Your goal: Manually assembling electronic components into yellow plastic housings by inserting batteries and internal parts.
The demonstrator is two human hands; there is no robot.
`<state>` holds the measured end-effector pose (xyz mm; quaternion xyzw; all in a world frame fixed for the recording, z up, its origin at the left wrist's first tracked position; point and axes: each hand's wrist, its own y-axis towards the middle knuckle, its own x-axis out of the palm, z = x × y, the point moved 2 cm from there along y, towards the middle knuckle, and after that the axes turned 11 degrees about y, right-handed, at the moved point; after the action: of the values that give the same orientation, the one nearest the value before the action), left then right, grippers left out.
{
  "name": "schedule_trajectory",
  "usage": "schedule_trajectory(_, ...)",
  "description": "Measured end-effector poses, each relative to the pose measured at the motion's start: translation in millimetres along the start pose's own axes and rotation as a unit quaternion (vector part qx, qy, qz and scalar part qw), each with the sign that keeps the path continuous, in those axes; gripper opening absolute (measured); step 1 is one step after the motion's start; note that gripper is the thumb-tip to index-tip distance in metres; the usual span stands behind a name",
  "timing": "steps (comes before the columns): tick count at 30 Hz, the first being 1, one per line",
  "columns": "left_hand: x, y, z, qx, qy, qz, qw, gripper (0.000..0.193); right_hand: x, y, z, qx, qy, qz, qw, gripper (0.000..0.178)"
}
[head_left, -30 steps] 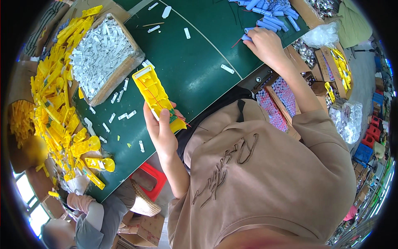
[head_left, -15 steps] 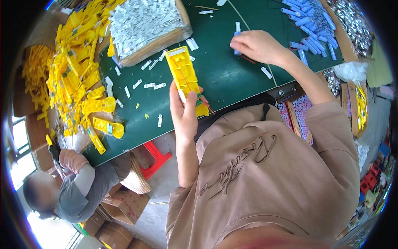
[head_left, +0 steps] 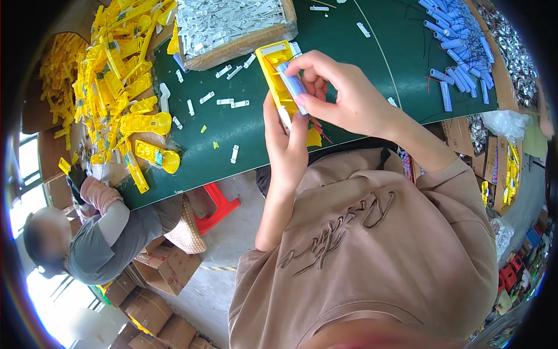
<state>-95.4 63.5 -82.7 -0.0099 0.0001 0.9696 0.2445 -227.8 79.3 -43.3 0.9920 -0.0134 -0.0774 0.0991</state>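
Left hand [head_left: 286,142] grips the long yellow plastic housing [head_left: 278,75] upright above the green table [head_left: 372,70], open side facing up, so the right hand [head_left: 343,99] fingers can pinch the pale blue cylindrical cell [head_left: 292,85] into its slot.

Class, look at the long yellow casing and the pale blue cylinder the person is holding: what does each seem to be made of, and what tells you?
The long yellow casing, gripped in the left hand, looks like moulded plastic: uniform bright colour, slight sheen, ribbed compartments. The pale blue cylinder, pinched by the right hand, seems wrapped in a smooth, faintly glossy plastic sleeve; what lies beneath cannot be seen.
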Motion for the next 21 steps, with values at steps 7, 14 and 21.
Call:
schedule_trajectory(7, -0.4, 1.1, -3.6, 0.014, 0.072, 0.019, 0.997, 0.04, 12.1, 1.5, 11.7, -0.181, -0.107, 0.091, 0.973, 0.023)
schedule_trajectory(14, 1.3, 5.7, -6.7, 0.021, 0.054, 0.016, 0.998, 0.04, 10.9, 2.9, 13.2, -0.137, -0.077, 0.098, 0.983, 0.018)
schedule_trajectory(21, 1.8, 5.5, -5.4, -0.011, 0.008, -0.007, 1.0, 0.039, 4.2, 10.2, 26.5, -0.16, -0.08, 0.03, 0.983, 0.016)
